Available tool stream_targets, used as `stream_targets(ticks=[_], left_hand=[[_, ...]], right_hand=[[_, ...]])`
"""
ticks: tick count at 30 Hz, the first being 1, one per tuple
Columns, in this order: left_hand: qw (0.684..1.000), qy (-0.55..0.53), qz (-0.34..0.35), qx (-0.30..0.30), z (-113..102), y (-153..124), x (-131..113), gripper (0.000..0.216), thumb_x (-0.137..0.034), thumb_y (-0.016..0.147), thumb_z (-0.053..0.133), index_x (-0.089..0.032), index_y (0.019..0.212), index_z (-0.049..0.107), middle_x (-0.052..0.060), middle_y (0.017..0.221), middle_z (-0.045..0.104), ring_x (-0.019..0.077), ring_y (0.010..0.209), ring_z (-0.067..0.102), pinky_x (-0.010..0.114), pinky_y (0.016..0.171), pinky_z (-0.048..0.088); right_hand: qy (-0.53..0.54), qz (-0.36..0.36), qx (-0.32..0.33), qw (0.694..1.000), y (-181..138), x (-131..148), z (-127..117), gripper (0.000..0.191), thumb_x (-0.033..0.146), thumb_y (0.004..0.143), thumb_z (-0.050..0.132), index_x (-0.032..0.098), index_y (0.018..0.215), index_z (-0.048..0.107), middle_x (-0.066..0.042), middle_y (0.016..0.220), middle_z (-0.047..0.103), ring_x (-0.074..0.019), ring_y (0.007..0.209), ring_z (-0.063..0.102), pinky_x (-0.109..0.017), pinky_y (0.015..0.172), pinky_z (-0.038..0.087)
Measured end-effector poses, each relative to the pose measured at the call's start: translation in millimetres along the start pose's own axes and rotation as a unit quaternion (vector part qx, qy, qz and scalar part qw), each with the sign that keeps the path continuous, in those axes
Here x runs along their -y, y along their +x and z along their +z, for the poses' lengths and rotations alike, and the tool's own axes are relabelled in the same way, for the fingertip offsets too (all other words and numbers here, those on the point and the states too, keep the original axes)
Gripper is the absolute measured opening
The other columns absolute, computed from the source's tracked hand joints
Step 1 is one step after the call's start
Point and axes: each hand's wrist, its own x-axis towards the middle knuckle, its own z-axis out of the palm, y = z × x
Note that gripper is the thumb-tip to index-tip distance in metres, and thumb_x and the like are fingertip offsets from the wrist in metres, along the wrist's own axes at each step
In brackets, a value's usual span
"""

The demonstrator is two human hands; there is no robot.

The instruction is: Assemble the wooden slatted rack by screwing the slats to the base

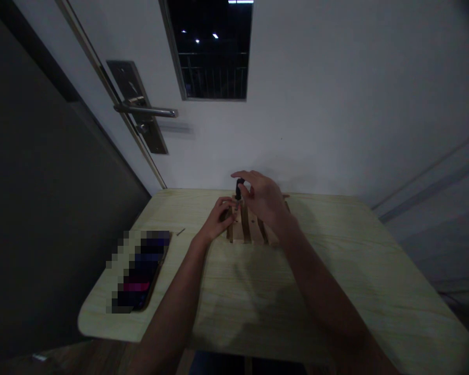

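Note:
A small wooden slatted piece lies flat on the far middle of a pale wooden table. My right hand is above it, fingers closed round a short black-handled tool that stands upright with its tip down on the wood. My left hand rests at the left edge of the wooden piece, fingertips pinched together near the tool's tip; what they pinch is too small to make out.
A phone with a blurred screen lies at the table's left side. A small screw lies just beyond it. Behind the table stands a white wall, with a door handle to the left and a dark window above.

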Motion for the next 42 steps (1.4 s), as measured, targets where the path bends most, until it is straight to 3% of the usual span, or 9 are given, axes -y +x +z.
stream_targets(ticks=[6,13,24,32,42], left_hand=[[1.000,0.005,0.001,-0.003,0.2,-0.5,3.9,0.020,-0.031,0.084,0.054,-0.022,0.102,0.057,0.008,0.118,0.046,0.0210,0.115,0.045,0.040,0.103,0.037],[1.000,0.006,0.003,-0.002,0.2,0.4,2.6,0.021,-0.032,0.084,0.054,-0.022,0.102,0.057,0.008,0.118,0.047,0.0211,0.115,0.046,0.040,0.102,0.037],[1.000,-0.006,0.002,-0.002,0.7,0.0,3.8,0.020,-0.031,0.084,0.054,-0.021,0.102,0.057,0.008,0.118,0.047,0.0218,0.115,0.046,0.041,0.102,0.037],[1.000,0.003,0.004,-0.008,0.7,0.4,3.3,0.020,-0.033,0.083,0.055,-0.023,0.101,0.057,0.007,0.116,0.048,0.0220,0.114,0.045,0.043,0.103,0.036],[1.000,-0.005,0.005,-0.007,0.7,0.6,2.6,0.019,-0.031,0.083,0.055,-0.023,0.100,0.057,0.007,0.117,0.047,0.0216,0.115,0.046,0.041,0.102,0.037]], right_hand=[[-0.006,0.001,-0.006,1.000,2.0,-1.9,3.4,0.012,0.022,0.084,0.054,0.020,0.092,0.063,-0.003,0.086,0.062,-0.0152,0.077,0.055,-0.026,0.067,0.040],[0.000,0.001,-0.017,1.000,0.1,3.4,1.1,0.023,0.017,0.084,0.046,0.018,0.100,0.064,-0.006,0.094,0.066,-0.0130,0.068,0.055,-0.027,0.069,0.041],[-0.009,0.010,-0.009,1.000,0.3,3.2,-0.5,0.018,0.020,0.085,0.050,0.021,0.095,0.064,-0.004,0.088,0.065,-0.0164,0.081,0.058,-0.027,0.071,0.041],[-0.007,0.007,-0.011,1.000,0.0,0.4,-2.7,0.022,0.017,0.086,0.046,0.019,0.099,0.063,-0.006,0.101,0.064,-0.0155,0.078,0.057,-0.029,0.073,0.042],[-0.022,0.019,-0.021,0.999,0.4,1.8,0.3,0.011,0.021,0.084,0.052,0.020,0.091,0.059,-0.004,0.090,0.064,-0.0167,0.080,0.056,-0.027,0.066,0.038]])
